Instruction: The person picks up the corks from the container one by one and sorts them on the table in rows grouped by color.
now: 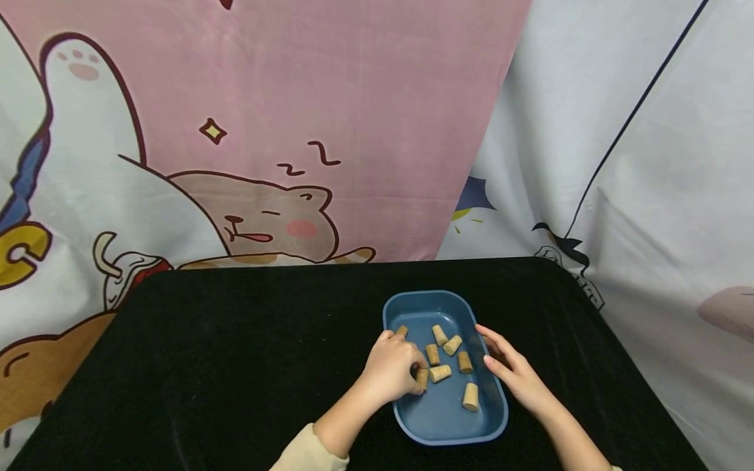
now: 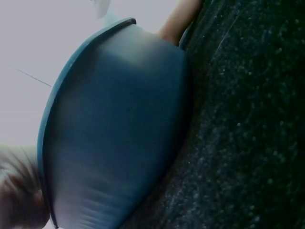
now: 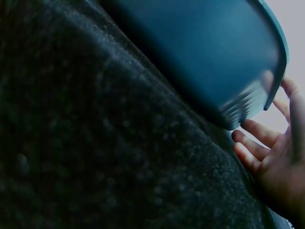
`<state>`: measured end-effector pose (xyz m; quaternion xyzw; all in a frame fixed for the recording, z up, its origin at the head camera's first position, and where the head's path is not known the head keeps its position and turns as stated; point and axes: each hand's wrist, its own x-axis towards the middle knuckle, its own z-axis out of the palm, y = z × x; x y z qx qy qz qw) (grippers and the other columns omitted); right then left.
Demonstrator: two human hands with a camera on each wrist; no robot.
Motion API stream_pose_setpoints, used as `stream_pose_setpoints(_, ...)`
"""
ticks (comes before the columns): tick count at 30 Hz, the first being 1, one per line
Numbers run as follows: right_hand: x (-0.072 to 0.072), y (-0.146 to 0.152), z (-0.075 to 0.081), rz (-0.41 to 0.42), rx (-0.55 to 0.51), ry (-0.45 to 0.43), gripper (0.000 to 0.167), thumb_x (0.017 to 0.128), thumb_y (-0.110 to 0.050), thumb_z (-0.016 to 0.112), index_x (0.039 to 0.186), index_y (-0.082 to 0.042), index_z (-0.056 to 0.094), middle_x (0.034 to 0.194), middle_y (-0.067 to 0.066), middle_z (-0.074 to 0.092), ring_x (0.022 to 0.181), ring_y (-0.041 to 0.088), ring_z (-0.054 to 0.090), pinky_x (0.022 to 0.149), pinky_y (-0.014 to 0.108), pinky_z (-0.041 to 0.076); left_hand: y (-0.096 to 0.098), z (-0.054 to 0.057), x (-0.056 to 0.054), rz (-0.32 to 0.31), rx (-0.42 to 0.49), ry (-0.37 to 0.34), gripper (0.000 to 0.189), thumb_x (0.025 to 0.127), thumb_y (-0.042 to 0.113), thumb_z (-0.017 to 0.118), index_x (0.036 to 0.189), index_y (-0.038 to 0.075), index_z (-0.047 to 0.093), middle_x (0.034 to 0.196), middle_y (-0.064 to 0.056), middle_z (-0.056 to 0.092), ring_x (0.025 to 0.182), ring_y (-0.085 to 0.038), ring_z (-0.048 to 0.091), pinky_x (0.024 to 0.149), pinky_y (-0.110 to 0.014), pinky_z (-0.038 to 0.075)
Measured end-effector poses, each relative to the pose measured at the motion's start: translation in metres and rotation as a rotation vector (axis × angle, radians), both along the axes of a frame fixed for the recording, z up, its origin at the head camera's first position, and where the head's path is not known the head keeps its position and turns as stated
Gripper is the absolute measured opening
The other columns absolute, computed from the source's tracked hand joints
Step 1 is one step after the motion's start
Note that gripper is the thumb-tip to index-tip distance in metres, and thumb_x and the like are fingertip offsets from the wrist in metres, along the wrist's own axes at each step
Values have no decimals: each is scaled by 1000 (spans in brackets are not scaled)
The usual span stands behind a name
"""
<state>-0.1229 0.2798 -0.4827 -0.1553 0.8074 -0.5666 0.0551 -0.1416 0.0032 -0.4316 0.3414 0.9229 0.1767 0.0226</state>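
A blue rectangular tray (image 1: 448,437) with rounded corners holds several tan cork stoppers (image 1: 470,397). Over its left side reaches my left hand (image 1: 391,367), whose thumb and finger pinch a cork stopper (image 1: 422,379) inside the tray. Another stopper (image 1: 402,331) shows just beyond that hand's knuckles. My right hand (image 1: 518,376) touches the tray's right rim with extended fingers and the thumb apart. In the right wrist view, its fingers (image 3: 252,150) lie by the tray's ribbed outer wall (image 3: 243,105). The left wrist view shows mostly the tray's outer side (image 2: 114,119), which hides the stoppers.
The tray stands on a table covered with black cloth (image 1: 247,366), right of the middle. Behind the table hangs a pink and white curtain (image 1: 383,118) printed with cartoon animals. More white curtain (image 1: 665,196) hangs along the right.
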Motion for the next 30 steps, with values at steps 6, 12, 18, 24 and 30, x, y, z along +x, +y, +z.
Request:
stream_pose_setpoints(6,1,-1,0,-6,2,-13,50,102,-15,43,150,-10,27,144,30,32,123,49,39,87,33,46,-3,-2,0,-13,58,-4,27,65,34,87,88,27,75,76,18,59,74,-3,46,79,-27,35)
stream_pose_setpoints(12,1,-1,1,-15,19,-14,50,102,-16,44,150,-11,28,145,30,32,123,50,40,87,38,46,-6,-2,0,-23,112,-35,30,66,31,87,93,25,76,85,16,63,95,-13,58,86,-31,36)
stream_pose_setpoints(18,1,-1,1,-15,21,-10,51,102,-16,44,150,-11,28,146,30,30,124,50,38,88,40,46,-7,-2,-1,-34,161,-61,32,67,29,86,97,23,75,91,15,65,102,-15,58,92,-34,36)
stream_pose_setpoints(24,2,0,0,-10,17,0,50,102,-15,43,150,-11,28,146,30,30,125,50,37,89,46,45,-8,-2,-3,-57,221,-64,33,67,27,86,97,21,76,86,17,62,90,-5,56,93,-34,36)
stream_pose_setpoints(30,1,0,1,2,9,6,50,102,-14,43,149,-10,28,144,31,32,123,49,39,87,33,46,-11,1,-4,-69,280,-70,34,67,24,86,99,19,76,89,16,61,91,-5,53,91,-34,38)
